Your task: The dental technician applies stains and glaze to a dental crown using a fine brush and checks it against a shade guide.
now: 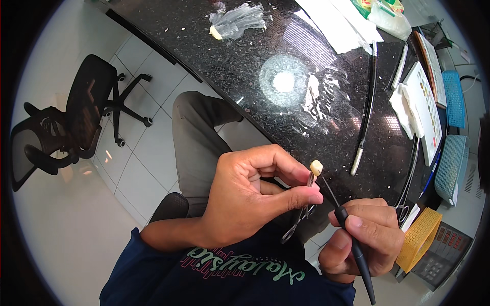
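Between the thumb and fingers of my left hand (255, 194), I pinch metal forceps (289, 232) with ring handles hanging below. At their tip sits a small cream-yellow tooth crown (316, 167), just above my thumb. My right hand (370, 232) is closed in a pen grip round a slim tool with a black handle (363, 262), which looks like a fine brush. Its thin tip reaches up to the right side of the crown; whether it touches, I cannot tell. My fingers hide the middle of the forceps.
On the dark speckled bench (224, 66) lie crumpled clear plastic (240, 21), white paper (337, 23), a black rod with a pale tip (365, 122) and a tissue (406, 109). A white dotted palette (426, 92), blue baskets (451, 171) and a yellow basket (421, 239) stand right. An office chair (81, 102) is left.
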### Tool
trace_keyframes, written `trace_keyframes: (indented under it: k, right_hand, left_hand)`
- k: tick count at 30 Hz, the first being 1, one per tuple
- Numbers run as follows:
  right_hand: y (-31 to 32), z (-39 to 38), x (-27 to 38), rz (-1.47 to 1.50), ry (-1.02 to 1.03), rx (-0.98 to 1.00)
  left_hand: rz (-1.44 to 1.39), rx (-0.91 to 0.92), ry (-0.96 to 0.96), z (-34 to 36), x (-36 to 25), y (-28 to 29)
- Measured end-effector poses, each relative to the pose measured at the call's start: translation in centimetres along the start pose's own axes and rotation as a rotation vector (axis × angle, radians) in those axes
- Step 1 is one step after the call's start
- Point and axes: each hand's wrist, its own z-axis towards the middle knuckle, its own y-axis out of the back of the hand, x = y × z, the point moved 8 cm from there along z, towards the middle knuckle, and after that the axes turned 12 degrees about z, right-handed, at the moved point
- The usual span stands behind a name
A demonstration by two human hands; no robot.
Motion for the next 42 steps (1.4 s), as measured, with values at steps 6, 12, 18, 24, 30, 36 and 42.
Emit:
trace_keyframes:
  k: [6, 12, 18, 24, 30, 36, 42]
  right_hand:
    - [-0.3, 0.0, 0.6, -0.033, 0.03, -0.035]
    - [1.0, -0.5, 0.0, 0.129, 0.046, 0.004]
    - [6.6, -1.5, 0.2, 0.215, -0.08, -0.141]
    - [18.1, 3.6, -0.6, -0.003, -0.217, -0.302]
    - [19.9, 10.5, -9.6, 0.056, -0.345, -0.248]
    - [18.7, 13.8, -14.5, 0.065, -0.471, -0.122]
    - [17.6, 14.3, -16.4, 0.057, -0.511, 0.006]
  left_hand:
    - [-0.004, 0.003, -0.013, -0.1, 0.0, 0.1]
    - [-0.014, 0.013, 0.003, -0.2, 0.0, -0.1]
    - [0.032, -0.102, 0.053, -0.6, 0.4, 0.3]
    - [0.371, -0.115, -0.264, -1.0, -1.7, 0.7]
    - [0.641, -0.258, -0.417, -1.1, -3.2, 1.9]
    - [0.758, -0.346, -0.503, -2.5, -3.0, 3.9]
    - [0.744, -0.21, -0.594, -1.2, -2.8, 3.1]
